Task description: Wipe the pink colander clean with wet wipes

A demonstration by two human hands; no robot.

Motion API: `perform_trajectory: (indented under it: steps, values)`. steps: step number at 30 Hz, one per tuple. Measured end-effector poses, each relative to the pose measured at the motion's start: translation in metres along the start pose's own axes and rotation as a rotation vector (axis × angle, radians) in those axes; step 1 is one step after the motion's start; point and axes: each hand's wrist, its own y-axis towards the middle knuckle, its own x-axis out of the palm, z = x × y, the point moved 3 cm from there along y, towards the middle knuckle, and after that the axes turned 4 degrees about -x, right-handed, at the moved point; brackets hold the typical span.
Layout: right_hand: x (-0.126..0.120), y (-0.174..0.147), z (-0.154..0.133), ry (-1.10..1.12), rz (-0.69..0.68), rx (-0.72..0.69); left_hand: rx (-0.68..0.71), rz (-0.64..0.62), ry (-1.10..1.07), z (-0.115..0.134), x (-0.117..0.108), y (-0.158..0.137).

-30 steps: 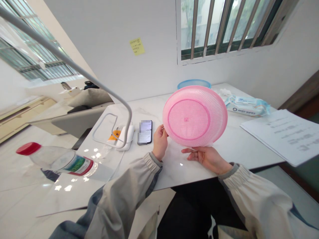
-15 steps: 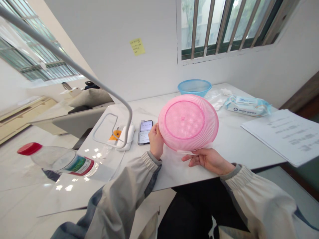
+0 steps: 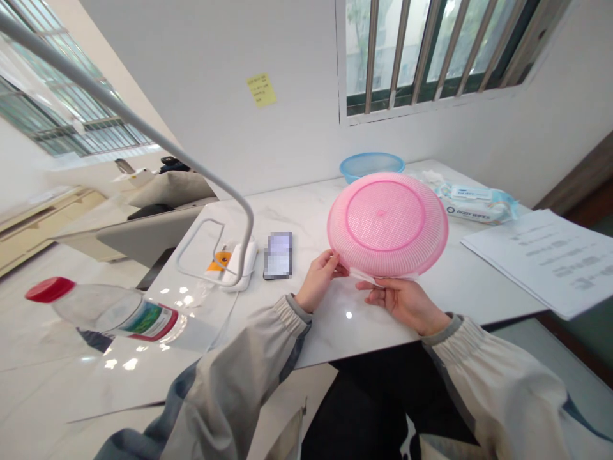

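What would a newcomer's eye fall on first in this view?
The pink basket, its underside showing, held centrally between the left hand and right hand. Then the red-capped bottle at the picture's left, and the blue bowl behind the basket.

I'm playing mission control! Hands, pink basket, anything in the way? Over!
Left hand, right hand: at near rim. Pink basket: underside showing. Blue bowl: behind it, partly hidden.

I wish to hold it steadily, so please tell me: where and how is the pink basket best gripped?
Probably by the rim's near edge, from the wearer's side: the pink basket is turned base up, its wall widening down to that rim. The left hand and right hand are both there.
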Motion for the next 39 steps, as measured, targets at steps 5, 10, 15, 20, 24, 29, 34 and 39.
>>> perform_trajectory:
  steps: [5, 10, 15, 20, 24, 29, 34, 39]
  values:
    - [-0.003, 0.001, 0.000, -0.008, 0.015, -0.030, -0.081, -0.144, 0.054, -0.004, 0.008, -0.006]
    - [0.001, -0.002, 0.000, -0.042, -0.007, -0.079, -0.050, -0.113, 0.076, -0.001, 0.005, -0.004]
    - [0.002, -0.002, 0.000, -0.092, -0.031, -0.126, 0.027, -0.040, 0.124, 0.003, 0.005, -0.005]
    - [0.005, -0.003, -0.001, -0.108, -0.045, -0.132, 0.064, 0.030, 0.143, 0.004, 0.004, -0.004]
    - [0.009, -0.005, -0.003, -0.112, -0.013, -0.135, 0.101, 0.107, 0.127, 0.007, 0.000, -0.002]
    - [0.011, -0.006, -0.003, -0.131, -0.007, -0.132, 0.171, 0.190, 0.147, 0.012, -0.004, 0.000]
    - [0.012, -0.007, -0.004, -0.137, 0.009, -0.117, 0.229, 0.274, 0.180, 0.019, -0.011, 0.001]
    - [0.012, -0.005, -0.004, -0.137, 0.004, -0.109, 0.329, 0.404, 0.245, 0.022, -0.022, 0.003]
